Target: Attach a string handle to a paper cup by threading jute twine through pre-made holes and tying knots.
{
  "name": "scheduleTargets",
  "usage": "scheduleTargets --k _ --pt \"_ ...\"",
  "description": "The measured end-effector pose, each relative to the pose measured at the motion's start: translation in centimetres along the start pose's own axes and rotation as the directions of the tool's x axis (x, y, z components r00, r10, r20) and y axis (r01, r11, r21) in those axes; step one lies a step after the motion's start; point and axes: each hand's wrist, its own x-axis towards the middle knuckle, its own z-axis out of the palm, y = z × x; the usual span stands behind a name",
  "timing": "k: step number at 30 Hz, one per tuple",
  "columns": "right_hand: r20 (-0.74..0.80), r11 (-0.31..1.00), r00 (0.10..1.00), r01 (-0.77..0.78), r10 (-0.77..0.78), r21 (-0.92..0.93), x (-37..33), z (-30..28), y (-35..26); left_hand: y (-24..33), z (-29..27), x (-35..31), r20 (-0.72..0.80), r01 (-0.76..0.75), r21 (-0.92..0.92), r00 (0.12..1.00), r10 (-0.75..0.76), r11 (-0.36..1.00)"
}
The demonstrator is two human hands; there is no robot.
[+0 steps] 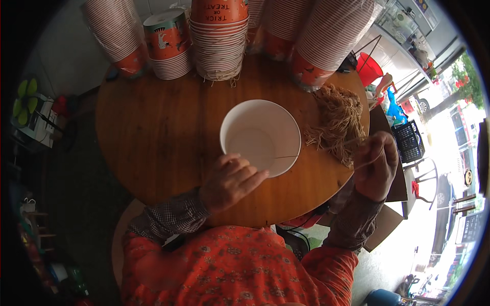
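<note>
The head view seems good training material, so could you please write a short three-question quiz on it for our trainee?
1. Multiple choice: in the picture, on which side of the white bucket does the bundle of tan cords lie? A) left B) right C) near side
2. True or false: the left hand is nearer the white bucket than the right hand.
3. Short answer: where on the wooden table do the stacked buckets stand?

Key: 1. B. 2. True; it is at the near rim. 3. Along the far edge.
</note>
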Motion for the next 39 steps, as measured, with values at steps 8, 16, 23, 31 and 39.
scheduleTargets --k 8,16,23,31,39 --pt "0.113 0.971 0.985 -0.148 0.128 0.188 3.6 -0.7 3.6 -7.6 -2.5 0.6 -0.005 0.256 0.225 0.965 -0.262 0.94" --pt "0.275 0.957 0.938 -0.141 0.212 -0.255 1.4 4.9 6.2 -1.2 -2.0 3.3 -0.106 0.171 -0.309 0.971 -0.213 0.935" --pt "0.474 0.801 0.88 0.313 -0.041 -0.511 0.0 6.9 6.9 -1.2 0.0 4.8 -0.052 0.275 -0.641 0.916 -0.399 0.716" --pt "0.335 0.669 0.939 0.295 -0.073 -0.683 -1.5 4.1 4.2 -1.4 -1.8 3.2 0.199 0.441 -0.719 0.871 -0.449 0.537" --pt "0.532 0.84 0.814 0.106 0.233 -0.531 -6.1 5.8 4.2 0.4 -1.4 4.0 -0.047 0.009 -0.323 0.999 -0.025 0.946"
